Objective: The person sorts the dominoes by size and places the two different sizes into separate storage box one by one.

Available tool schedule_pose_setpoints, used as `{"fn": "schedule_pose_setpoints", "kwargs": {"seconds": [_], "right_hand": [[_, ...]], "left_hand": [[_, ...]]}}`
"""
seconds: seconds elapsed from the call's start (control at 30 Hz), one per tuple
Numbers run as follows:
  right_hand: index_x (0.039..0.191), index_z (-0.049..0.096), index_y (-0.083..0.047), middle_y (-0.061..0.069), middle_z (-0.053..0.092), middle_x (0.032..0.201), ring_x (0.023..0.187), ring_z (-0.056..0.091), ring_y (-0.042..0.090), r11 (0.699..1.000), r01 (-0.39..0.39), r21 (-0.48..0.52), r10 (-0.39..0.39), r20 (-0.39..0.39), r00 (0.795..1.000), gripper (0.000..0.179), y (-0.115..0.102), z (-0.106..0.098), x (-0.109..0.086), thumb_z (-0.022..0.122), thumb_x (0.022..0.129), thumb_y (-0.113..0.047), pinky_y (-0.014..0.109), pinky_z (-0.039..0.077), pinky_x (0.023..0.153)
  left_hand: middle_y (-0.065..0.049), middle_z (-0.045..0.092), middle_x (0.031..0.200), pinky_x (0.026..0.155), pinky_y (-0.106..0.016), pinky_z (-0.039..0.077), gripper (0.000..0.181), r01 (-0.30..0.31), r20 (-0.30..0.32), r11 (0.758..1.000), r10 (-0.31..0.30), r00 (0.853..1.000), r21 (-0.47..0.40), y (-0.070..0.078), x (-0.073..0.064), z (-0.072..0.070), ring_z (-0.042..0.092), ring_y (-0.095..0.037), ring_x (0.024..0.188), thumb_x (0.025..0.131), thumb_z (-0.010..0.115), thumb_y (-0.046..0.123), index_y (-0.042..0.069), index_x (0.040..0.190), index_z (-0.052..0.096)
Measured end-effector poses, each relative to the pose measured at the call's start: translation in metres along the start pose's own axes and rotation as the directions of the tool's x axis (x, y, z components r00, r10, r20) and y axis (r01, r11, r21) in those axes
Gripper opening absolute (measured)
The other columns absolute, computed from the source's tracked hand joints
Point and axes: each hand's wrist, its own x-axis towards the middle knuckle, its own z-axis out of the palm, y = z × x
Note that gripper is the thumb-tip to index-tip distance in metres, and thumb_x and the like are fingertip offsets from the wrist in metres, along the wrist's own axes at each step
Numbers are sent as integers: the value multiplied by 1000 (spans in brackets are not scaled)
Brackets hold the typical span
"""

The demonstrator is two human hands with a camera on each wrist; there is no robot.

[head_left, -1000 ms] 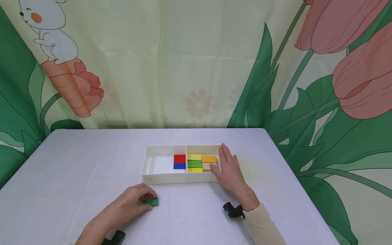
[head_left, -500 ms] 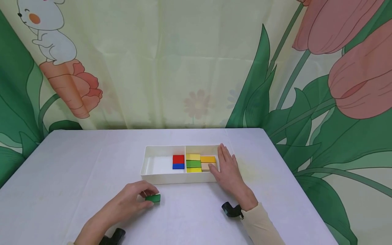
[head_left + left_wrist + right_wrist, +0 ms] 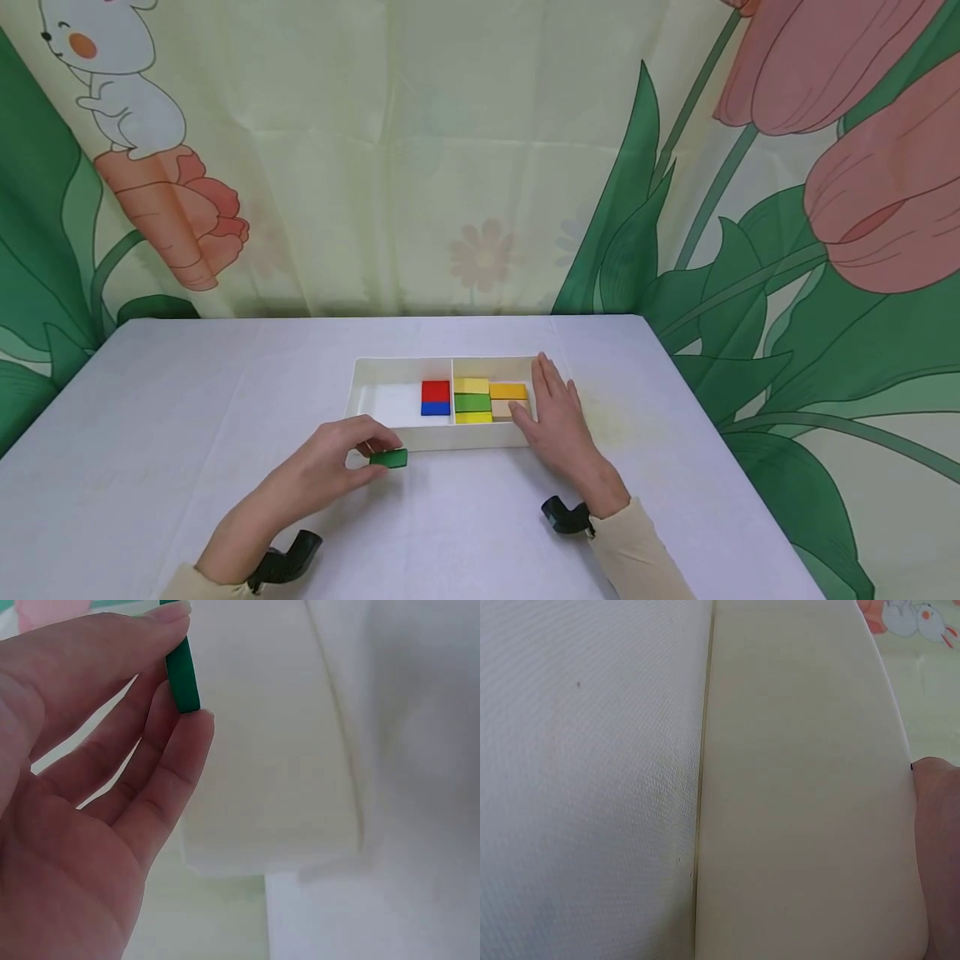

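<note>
Between thumb and fingertips my left hand [image 3: 333,462] pinches a dark green block [image 3: 389,458], close in front of the white divided box [image 3: 465,437]. The left wrist view shows the same green block [image 3: 182,677] edge-on, with the box wall [image 3: 270,750] behind it. My right hand [image 3: 558,421] rests on the box's right end, fingers straight, thumb over the front rim. A red block [image 3: 436,391] and a blue block [image 3: 435,408] lie against the divider in the left compartment. In the right compartment are a light green block [image 3: 472,403], an orange block [image 3: 508,391], yellow blocks and a beige one.
A white cloth covers the table [image 3: 187,417]. Behind it hangs a printed curtain [image 3: 337,167] with a rabbit, a carrot and tulips. Black wrist cameras [image 3: 288,560] sit on both wrists.
My left hand has carried the green block forward and slightly right, from the open cloth up to the box's front wall. The right hand has stayed on the box's end.
</note>
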Motion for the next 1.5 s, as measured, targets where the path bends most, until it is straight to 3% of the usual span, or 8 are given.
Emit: {"fn": "schedule_pose_setpoints", "kwargs": {"seconds": [0.27, 0.63, 1.0, 1.3, 1.5], "right_hand": [[157, 14, 0, 14, 9, 168, 155, 10, 31, 1000, -7, -15, 7, 3, 1000, 80, -1, -2, 0, 49, 100, -43, 60, 8, 124], [157, 15, 0, 13, 11, 168, 155, 11, 31, 1000, 5, 0, -5, -14, 1000, 80, 0, 2, -1, 50, 100, -42, 60, 9, 123], [157, 16, 1, 14, 11, 167, 155, 12, 31, 1000, 10, 3, -10, -27, 1000, 79, 0, 3, 0, 51, 99, -41, 61, 10, 123], [158, 14, -1, 13, 9, 168, 155, 10, 30, 1000, -6, -4, 6, -11, 1000, 80, -1, 3, 0, 50, 100, -42, 59, 9, 124], [158, 14, -1, 12, 10, 168, 155, 11, 30, 1000, -7, -6, 7, -8, 1000, 80, -1, 2, 0, 50, 100, -43, 60, 9, 124]], "left_hand": [[6, 71, 100, 79, -27, 59, 30, 0, -19, 999, 1, 1000, 42, 7, 21, -6, 65, -5, 85, 79, 80, 1, 14, 105, 70], [1, 71, 102, 81, -31, 60, 25, 33, -38, 999, -31, 999, 40, 2, 47, -4, 69, -11, 87, 83, 77, 2, 10, 106, 70], [-1, 72, 97, 82, -31, 59, 21, 85, 54, 996, -85, 995, 11, -10, 73, -2, 67, -15, 90, 83, 77, 3, 7, 102, 71], [0, 71, 93, 82, -32, 58, 18, 213, 156, 977, -208, 966, -12, -21, 88, 5, 64, -13, 88, 82, 79, 6, 9, 97, 71], [1, 70, 90, 81, -28, 57, 20, 256, 201, 967, -252, 947, 4, -27, 100, 15, 61, -13, 84, 79, 82, 4, 11, 94, 71]]}}
